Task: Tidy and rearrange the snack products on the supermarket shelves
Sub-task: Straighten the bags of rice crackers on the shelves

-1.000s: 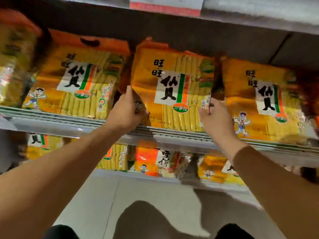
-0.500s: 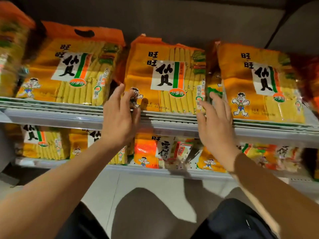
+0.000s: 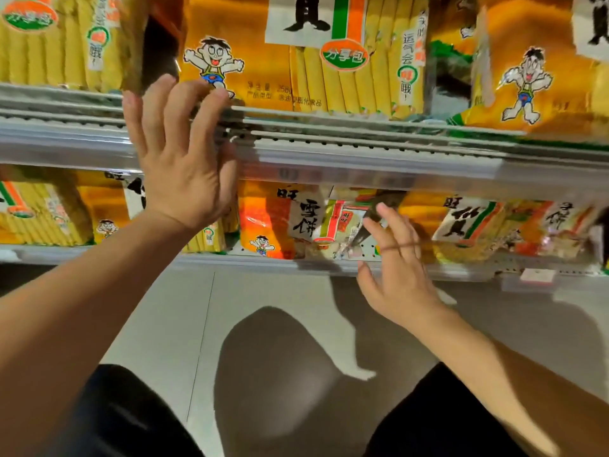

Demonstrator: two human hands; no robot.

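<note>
Snack packs: the middle orange pack [image 3: 296,61] stands at the upper shelf's front edge [image 3: 362,140]; a tilted pack [image 3: 333,222] lies on the lower shelf.
Left hand [image 3: 184,166]: fingers spread, resting on that edge.
Right hand [image 3: 398,268]: fingers spread, holding nothing.
Advice: square the tilted pack upright, label forward.
Writing: "分享包", "雪饼".

Upper shelf [image 3: 362,150]: large orange-and-yellow snack bags standing upright in a row, cartoon boy printed on each; middle bag [image 3: 296,61] faces front, right bag [image 3: 534,70] tilted, left bag [image 3: 66,37] beside a dark gap.
Lower shelf [image 3: 230,258]: smaller orange bags [image 3: 267,219], mixed with pale packets [image 3: 336,222], leaning unevenly.
</note>
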